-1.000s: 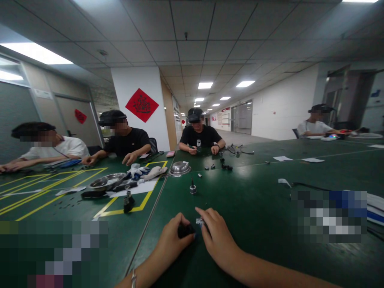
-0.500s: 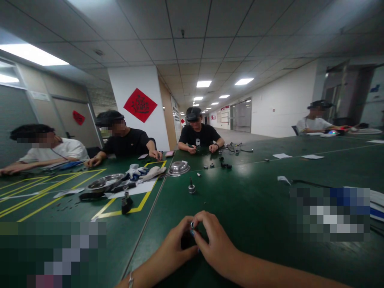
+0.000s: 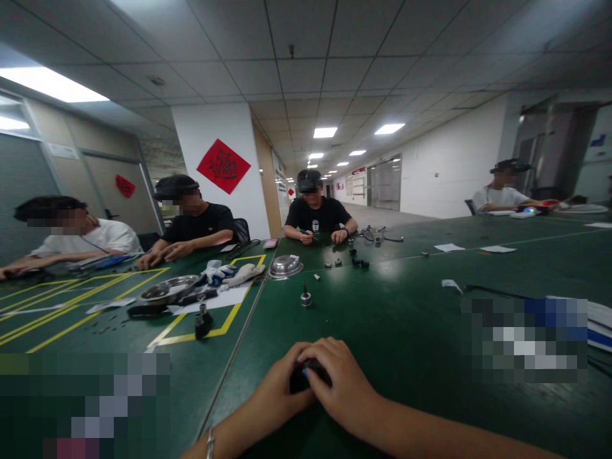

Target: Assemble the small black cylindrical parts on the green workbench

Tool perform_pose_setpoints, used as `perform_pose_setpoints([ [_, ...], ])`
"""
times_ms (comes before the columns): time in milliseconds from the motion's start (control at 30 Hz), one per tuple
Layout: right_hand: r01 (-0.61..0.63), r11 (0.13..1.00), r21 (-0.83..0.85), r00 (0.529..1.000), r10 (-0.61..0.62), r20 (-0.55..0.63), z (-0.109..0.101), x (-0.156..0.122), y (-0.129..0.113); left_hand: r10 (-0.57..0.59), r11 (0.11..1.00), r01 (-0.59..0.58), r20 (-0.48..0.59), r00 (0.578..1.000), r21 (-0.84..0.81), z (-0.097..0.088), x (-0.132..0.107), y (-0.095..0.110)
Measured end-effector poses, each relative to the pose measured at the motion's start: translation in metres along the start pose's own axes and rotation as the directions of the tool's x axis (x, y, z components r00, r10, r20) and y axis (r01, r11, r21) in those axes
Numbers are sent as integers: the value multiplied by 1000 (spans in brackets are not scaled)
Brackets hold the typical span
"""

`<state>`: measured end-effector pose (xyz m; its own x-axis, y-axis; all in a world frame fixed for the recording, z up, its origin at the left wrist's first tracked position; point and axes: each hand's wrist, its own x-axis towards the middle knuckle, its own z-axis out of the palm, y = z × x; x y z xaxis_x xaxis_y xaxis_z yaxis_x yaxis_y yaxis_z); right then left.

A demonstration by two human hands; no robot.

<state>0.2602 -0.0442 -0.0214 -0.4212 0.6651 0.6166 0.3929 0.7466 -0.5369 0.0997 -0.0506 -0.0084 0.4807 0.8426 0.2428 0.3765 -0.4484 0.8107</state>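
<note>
Just above the green tabletop, my left hand (image 3: pixel 276 390) and my right hand (image 3: pixel 345 386) meet, fingers curled around a small dark part (image 3: pixel 315 368) with a bluish spot. Most of that part is hidden by the fingers, so its kind does not show. The fingertips of both hands touch or nearly touch. Ahead of them on the table stands a small round metal piece with a thin upright stem (image 3: pixel 306 297). A tiny light-coloured piece (image 3: pixel 317 276) lies farther off.
An upturned metal bowl (image 3: pixel 285 266) sits beyond the table seam. To the left are a metal dish (image 3: pixel 167 289), gloves (image 3: pixel 243 275) and a black tool-like item (image 3: pixel 203 322). Several people sit around the green table (image 3: pixel 396 331). Papers (image 3: pixel 449 248) and cables lie right.
My right fingers have shifted over the part; its shiny ring-like end is now covered. Across the table at left, a co-worker has drawn a hand back toward their body.
</note>
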Motion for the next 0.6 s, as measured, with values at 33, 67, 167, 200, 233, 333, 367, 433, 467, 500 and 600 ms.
perform_pose_setpoints([
  [33, -25, 1000, -6, 1000, 25, -9, 1, 0, 1, -12, 1000, 12, 1, 1000, 5, 0, 0, 1],
  [67, -53, 999, -7, 998, 53, -17, 1, 0, 2, -24, 1000, 24, 2, 1000, 11, 0, -1, 1],
  [167, -138, 991, 1, 990, 137, -28, 2, 0, 5, -53, 998, 53, -2, 999, 25, 0, -2, -2],
  [200, -159, 987, 4, 987, 159, -26, 2, 0, 5, -58, 998, 58, 0, 998, 29, 0, -2, -3],
  [233, -174, 985, 7, 984, 174, -26, 2, 0, 6, -61, 998, 61, 3, 998, 31, 1, -2, -3],
  [333, -172, 985, 23, 984, 173, -36, 2, 0, 6, -60, 998, 60, 15, 998, 30, 1, -2, -3],
  [367, -159, 987, 32, 986, 161, -41, 2, 0, 6, -58, 998, 58, 17, 998, 28, 0, -2, -3],
  [433, -129, 991, 48, 990, 131, -53, 2, -1, 6, -53, 998, 53, 27, 998, 24, 0, -2, -1],
  [467, -116, 992, 52, 991, 119, -59, 2, -1, 6, -50, 999, 49, 31, 998, 23, 0, -2, -1],
  [500, -104, 993, 53, 992, 107, -62, 2, -1, 5, -45, 999, 45, 35, 998, 21, -1, -2, 0],
  [600, -77, 996, 38, 995, 79, -63, 2, -2, 3, -25, 1000, 24, 43, 999, 15, -1, -2, 0],
])
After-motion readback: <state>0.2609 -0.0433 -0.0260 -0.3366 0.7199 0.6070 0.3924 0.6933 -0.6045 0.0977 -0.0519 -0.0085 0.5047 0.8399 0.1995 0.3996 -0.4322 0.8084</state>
